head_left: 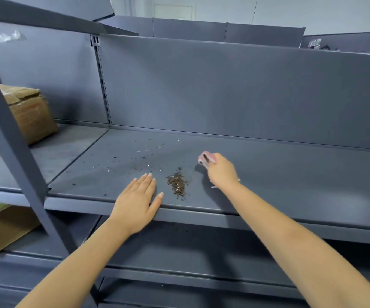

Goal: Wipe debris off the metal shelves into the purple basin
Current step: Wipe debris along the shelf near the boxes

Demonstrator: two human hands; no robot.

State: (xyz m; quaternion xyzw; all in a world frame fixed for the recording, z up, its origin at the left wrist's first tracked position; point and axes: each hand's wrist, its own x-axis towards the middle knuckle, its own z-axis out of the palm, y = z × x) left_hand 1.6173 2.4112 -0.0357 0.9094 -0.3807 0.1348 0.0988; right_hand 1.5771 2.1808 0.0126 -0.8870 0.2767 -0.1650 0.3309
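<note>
A dark grey metal shelf (268, 174) runs across the view. A small brown pile of debris (177, 184) lies near its front edge, and fine specks (139, 162) are scattered behind and left of it. My left hand (137, 203) lies flat on the shelf's front edge, fingers straight, just left of the pile. My right hand (220, 172) grips a bunched pink cloth (206, 158) on the shelf, right of and slightly behind the pile. No purple basin is in view.
A taped cardboard box (29, 112) sits on the neighbouring shelf at the left. Another cardboard box (1, 230) is on the lower left shelf. A slanted upright post (12, 147) crosses the left foreground. More shelves lie below.
</note>
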